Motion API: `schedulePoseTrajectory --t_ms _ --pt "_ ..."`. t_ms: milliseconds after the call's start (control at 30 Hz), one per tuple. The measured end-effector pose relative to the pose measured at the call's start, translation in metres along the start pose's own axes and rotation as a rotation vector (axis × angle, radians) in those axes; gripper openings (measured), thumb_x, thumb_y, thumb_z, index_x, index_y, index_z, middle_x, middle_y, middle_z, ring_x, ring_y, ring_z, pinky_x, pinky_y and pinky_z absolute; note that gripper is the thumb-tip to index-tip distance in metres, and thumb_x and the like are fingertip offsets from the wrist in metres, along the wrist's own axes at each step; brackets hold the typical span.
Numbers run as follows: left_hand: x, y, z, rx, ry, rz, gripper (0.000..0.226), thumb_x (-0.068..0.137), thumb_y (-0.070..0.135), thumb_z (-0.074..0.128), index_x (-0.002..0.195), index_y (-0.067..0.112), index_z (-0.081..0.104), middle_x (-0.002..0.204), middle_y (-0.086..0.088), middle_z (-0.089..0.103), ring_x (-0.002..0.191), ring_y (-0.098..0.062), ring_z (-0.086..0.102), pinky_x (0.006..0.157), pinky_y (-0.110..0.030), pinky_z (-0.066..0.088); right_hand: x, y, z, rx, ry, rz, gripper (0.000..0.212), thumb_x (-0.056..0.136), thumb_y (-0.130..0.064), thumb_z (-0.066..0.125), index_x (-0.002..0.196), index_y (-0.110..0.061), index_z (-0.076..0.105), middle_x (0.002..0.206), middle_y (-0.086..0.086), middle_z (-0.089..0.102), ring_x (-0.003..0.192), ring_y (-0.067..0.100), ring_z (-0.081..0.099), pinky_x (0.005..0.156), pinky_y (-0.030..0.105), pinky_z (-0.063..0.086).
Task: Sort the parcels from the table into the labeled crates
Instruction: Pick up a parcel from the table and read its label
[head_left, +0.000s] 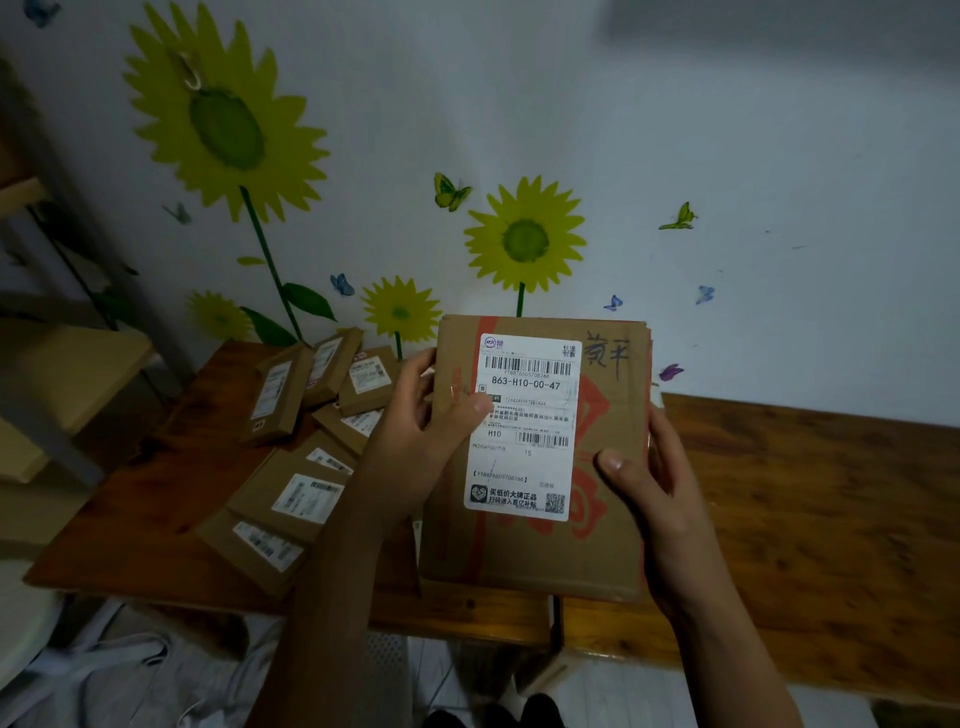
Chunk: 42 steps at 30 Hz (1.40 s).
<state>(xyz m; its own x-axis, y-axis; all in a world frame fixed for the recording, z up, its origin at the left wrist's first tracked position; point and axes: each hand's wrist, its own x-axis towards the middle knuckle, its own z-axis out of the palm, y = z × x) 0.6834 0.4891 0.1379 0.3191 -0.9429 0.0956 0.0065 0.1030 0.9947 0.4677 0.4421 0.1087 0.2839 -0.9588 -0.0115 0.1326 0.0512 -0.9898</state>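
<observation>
Sunflower-stickered wall behind the wooden counter (779, 493); pile of small parcels (306, 441) lay unsorted on its left, no crates in view, so most work remained. I held a large cardboard parcel (540, 545) upright above the counter, label facing me, left hand (421, 415) and right hand (654, 478) each gripping a side edge, thumbs on front.

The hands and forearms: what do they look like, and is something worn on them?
Both are bare. The left hand and the right hand show no gloves, rings, watch or bracelet. No sleeves cover the forearms as far as the picture's lower edge. The thumbnails are short and unpainted.
</observation>
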Motion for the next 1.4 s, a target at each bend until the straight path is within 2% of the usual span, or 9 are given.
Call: schedulePoseTrajectory --t_ms 133,333,500,600,700,833,967,1233,1400 --pt "0.0 -0.004 -0.002 -0.009 -0.067 -0.015 0.05 0.08 0.041 0.066 0.123 0.056 0.047 0.117 0.018 0.071 0.108 -0.01 0.069 0.086 -0.035 0.058 0.005 0.003 -0.004 -0.07 -0.032 -0.037 0.097 0.06 -0.047 0.083 0.147 -0.042 0.041 0.129 -0.009 0.067 0.115 0.02 0.068 0.086 0.043 0.061" --pt "-0.002 -0.017 -0.008 0.013 -0.083 0.076 0.081 0.077 0.016 0.078 0.134 0.053 0.036 0.131 0.012 0.063 0.12 -0.013 0.063 0.084 -0.029 0.059 0.011 0.008 -0.01 -0.171 -0.125 -0.047 0.096 0.066 -0.046 0.081 0.15 -0.04 0.037 0.135 -0.008 0.063 0.126 0.013 0.059 0.095 0.04 0.057" --pt "-0.006 -0.023 -0.002 0.066 -0.127 0.122 0.079 0.084 -0.009 0.072 0.138 0.036 0.035 0.124 0.02 0.062 0.115 0.0 0.062 0.08 -0.018 0.056 0.01 0.016 -0.008 -0.183 -0.087 -0.069 0.098 0.063 -0.039 0.083 0.15 -0.029 0.038 0.123 -0.016 0.067 0.117 0.002 0.062 0.083 0.027 0.059" --pt "-0.003 -0.029 -0.002 0.08 -0.132 0.097 0.074 0.085 -0.003 0.071 0.14 0.033 0.039 0.115 0.021 0.068 0.11 0.0 0.065 0.078 -0.018 0.057 0.011 0.016 -0.01 -0.173 -0.083 -0.065 0.093 0.06 -0.042 0.081 0.145 -0.03 0.045 0.116 -0.019 0.069 0.112 -0.001 0.062 0.077 0.015 0.056" --pt "0.001 -0.027 -0.001 0.095 -0.09 0.051 0.068 0.083 0.018 0.077 0.143 0.027 0.046 0.116 0.016 0.071 0.108 -0.008 0.069 0.079 -0.025 0.059 0.012 0.018 -0.014 -0.192 -0.065 -0.02 0.089 0.059 -0.055 0.08 0.141 -0.041 0.05 0.122 -0.017 0.067 0.119 0.006 0.06 0.082 0.029 0.059" --pt "0.006 -0.024 0.006 0.2 0.002 0.009 0.031 0.088 0.022 0.073 0.114 0.033 0.062 0.09 0.034 0.07 0.085 0.01 0.068 0.06 -0.012 0.053 0.015 0.02 -0.018 -0.232 -0.025 0.033 0.087 0.061 -0.073 0.074 0.142 -0.057 0.045 0.135 -0.015 0.053 0.123 0.012 0.059 0.092 0.043 0.059" --pt "0.013 -0.038 0.009 0.239 0.051 -0.111 0.011 0.092 0.036 0.068 0.102 0.033 0.07 0.087 0.024 0.074 0.083 0.001 0.071 0.055 -0.011 0.05 0.018 0.03 -0.023 -0.209 -0.027 0.115 0.088 0.056 -0.086 0.072 0.137 -0.066 0.043 0.14 -0.006 0.049 0.123 0.018 0.061 0.098 0.049 0.056" --pt "0.022 -0.065 0.025 0.236 -0.02 -0.316 0.023 0.095 0.045 0.061 0.105 0.029 0.074 0.099 0.008 0.077 0.091 -0.01 0.072 0.08 -0.03 0.055 0.012 0.046 -0.038 0.005 0.042 0.204 0.066 0.081 -0.049 0.07 0.143 -0.039 0.049 0.125 0.003 0.07 0.102 0.023 0.074 0.085 0.044 0.061" --pt "0.015 -0.071 0.049 0.015 -0.087 -0.355 0.018 0.101 0.024 0.055 0.113 0.02 0.068 0.087 0.013 0.077 0.075 0.0 0.072 0.057 -0.013 0.051 0.007 0.054 -0.057 0.106 0.108 0.232 0.065 0.083 -0.043 0.069 0.144 -0.035 0.048 0.121 0.006 0.073 0.102 0.027 0.074 0.085 0.046 0.06"
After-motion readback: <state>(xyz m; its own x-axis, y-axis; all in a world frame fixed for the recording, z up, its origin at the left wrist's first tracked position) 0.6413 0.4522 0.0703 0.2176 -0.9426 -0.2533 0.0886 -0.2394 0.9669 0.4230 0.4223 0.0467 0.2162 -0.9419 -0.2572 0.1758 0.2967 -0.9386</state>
